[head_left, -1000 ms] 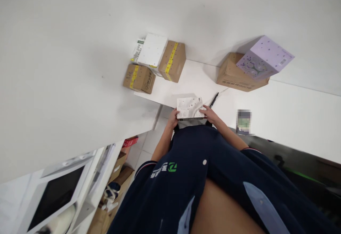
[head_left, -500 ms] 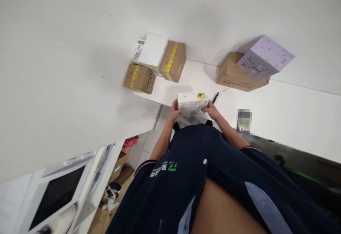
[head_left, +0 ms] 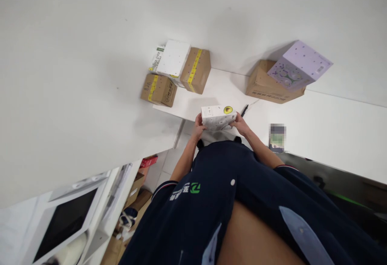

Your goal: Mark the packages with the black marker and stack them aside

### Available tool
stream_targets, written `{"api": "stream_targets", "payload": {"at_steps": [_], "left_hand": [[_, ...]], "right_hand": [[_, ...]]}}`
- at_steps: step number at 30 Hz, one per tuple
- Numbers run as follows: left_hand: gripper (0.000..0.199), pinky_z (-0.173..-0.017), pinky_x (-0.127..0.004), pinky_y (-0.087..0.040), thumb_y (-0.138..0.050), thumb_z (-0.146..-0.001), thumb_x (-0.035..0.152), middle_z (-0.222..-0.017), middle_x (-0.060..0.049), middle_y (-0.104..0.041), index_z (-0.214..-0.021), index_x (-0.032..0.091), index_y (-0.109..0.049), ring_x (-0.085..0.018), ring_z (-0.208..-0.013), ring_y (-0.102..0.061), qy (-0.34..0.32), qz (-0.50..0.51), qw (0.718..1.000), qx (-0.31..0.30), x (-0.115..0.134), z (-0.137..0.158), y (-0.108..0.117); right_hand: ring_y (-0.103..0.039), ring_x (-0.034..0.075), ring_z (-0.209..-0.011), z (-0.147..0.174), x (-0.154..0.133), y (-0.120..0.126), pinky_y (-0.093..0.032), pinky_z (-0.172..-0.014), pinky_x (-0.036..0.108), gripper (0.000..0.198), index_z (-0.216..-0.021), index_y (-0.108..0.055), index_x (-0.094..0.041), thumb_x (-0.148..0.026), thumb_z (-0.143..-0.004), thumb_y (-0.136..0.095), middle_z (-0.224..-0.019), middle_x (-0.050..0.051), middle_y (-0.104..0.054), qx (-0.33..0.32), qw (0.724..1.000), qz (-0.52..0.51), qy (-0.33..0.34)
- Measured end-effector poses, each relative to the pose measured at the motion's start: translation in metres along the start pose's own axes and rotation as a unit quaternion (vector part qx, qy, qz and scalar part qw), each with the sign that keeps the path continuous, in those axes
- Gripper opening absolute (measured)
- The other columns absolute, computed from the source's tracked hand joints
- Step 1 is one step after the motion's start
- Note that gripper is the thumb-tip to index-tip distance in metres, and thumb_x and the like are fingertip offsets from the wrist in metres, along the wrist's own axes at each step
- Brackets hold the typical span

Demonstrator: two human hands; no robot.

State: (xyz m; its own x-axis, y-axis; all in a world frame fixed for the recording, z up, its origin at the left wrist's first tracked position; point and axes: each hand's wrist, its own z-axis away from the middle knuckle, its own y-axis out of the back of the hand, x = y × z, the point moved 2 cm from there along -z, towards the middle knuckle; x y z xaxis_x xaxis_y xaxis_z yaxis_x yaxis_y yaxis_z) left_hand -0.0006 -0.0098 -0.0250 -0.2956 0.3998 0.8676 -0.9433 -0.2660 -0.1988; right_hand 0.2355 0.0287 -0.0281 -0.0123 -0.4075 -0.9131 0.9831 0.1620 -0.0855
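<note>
Between my two hands is a white box (head_left: 216,116) with an avocado picture and small print, held at the front edge of the white table. My left hand (head_left: 198,127) grips its left end, thumb on the near side. At the opposite end, my right hand (head_left: 240,125) is closed on the corner by the avocado picture. The fingers beneath the box are partly hidden. Just beyond my right hand, a dark pen or knife-like object (head_left: 244,110) lies on the table; its exact kind is too small to make out.
Back left stand two taped brown cartons (head_left: 196,71), a white box (head_left: 173,57) and a box with green print (head_left: 156,59). At the back right, a lilac box (head_left: 302,61) rests on a brown carton (head_left: 263,77). A blurred-out item (head_left: 277,138) lies on the white table (head_left: 332,132).
The white box has tipped slightly, so a little more of its avocado-printed top face shows. Both hands keep their hold at its ends.
</note>
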Motion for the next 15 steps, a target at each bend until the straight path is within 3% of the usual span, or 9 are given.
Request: {"api": "stream_targets", "payload": {"at_steps": [8, 12, 15], "left_hand": [[0.093, -0.114, -0.043, -0.041, -0.068, -0.063, 0.01, -0.155, -0.01, -0.048, -0.151, 0.025, -0.04, -0.028, -0.142, -0.045, -0.045, -0.058, 0.997, -0.001, -0.009, -0.008, 0.0], [0.095, -0.116, -0.049, -0.039, -0.072, -0.069, 0.017, -0.155, -0.013, -0.046, -0.155, 0.022, -0.034, -0.031, -0.141, -0.045, -0.088, -0.143, 0.986, 0.007, -0.011, -0.021, 0.0], [0.094, -0.116, -0.051, -0.038, -0.071, -0.074, 0.022, -0.149, -0.014, -0.053, -0.158, 0.02, -0.029, -0.03, -0.137, -0.05, -0.122, -0.179, 0.976, -0.02, -0.011, -0.027, -0.001]], "right_hand": [[-0.058, 0.027, -0.115, -0.008, 0.003, 0.001, -0.05, -0.098, 0.045, 0.078, -0.131, -0.052, -0.027, -0.025, -0.054, -0.063, -0.126, 0.005, -0.064, -0.007, 1.0, 0.003, 0.018], [-0.054, 0.03, -0.126, -0.021, 0.004, 0.002, -0.042, -0.111, 0.047, 0.084, -0.136, -0.05, -0.024, -0.024, -0.053, -0.066, -0.137, 0.007, -0.06, 0.003, 0.998, 0.004, 0.055], [-0.048, 0.031, -0.135, -0.028, 0.003, 0.002, -0.035, -0.117, 0.048, 0.083, -0.139, -0.05, -0.023, -0.028, -0.059, -0.069, -0.144, 0.009, -0.055, 0.005, 0.997, 0.031, 0.074]]}}
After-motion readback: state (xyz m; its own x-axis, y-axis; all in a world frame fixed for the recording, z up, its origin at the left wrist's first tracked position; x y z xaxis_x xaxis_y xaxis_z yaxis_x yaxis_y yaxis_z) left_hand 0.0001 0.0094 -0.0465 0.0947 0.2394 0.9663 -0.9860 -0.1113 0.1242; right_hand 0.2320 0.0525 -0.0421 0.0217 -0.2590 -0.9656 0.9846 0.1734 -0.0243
